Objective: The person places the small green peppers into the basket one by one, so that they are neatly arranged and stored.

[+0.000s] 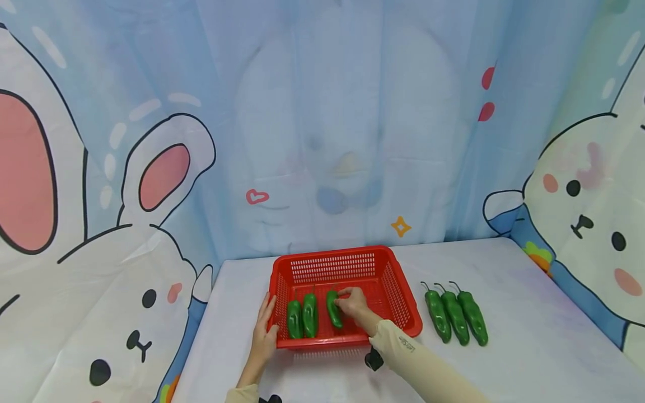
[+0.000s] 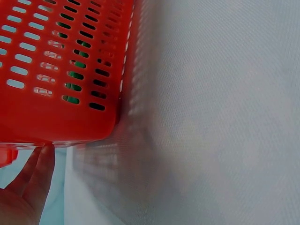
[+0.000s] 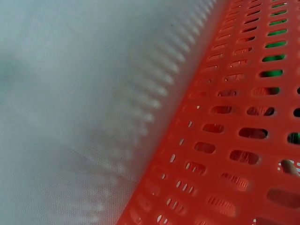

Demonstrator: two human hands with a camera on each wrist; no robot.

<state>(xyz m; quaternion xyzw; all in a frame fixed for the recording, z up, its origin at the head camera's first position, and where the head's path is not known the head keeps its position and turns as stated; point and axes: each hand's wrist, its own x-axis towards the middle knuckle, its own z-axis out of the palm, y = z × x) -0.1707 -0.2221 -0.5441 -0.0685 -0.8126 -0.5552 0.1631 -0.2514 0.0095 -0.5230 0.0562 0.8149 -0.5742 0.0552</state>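
Note:
A red plastic basket [image 1: 332,345] with slotted walls stands on the table. My left hand [image 1: 264,336] rests against its left side, and in the left wrist view straight fingers [image 2: 42,173] touch the basket wall. Inside, my right hand [image 1: 354,305] pinches a green pepper [image 1: 333,309] near its upper part. Two more green peppers lie side by side at the basket's left, the outer pepper [image 1: 294,319] and the inner pepper [image 1: 310,315]. The right wrist view shows mostly the slotted wall [image 3: 225,159], which hides most of that hand.
Three green peppers [image 1: 456,316] lie in a row on the white table [image 1: 524,347], right of the basket, stems pointing away. A curtain [image 1: 327,112] with cartoon rabbits hangs behind and at both sides of the table.

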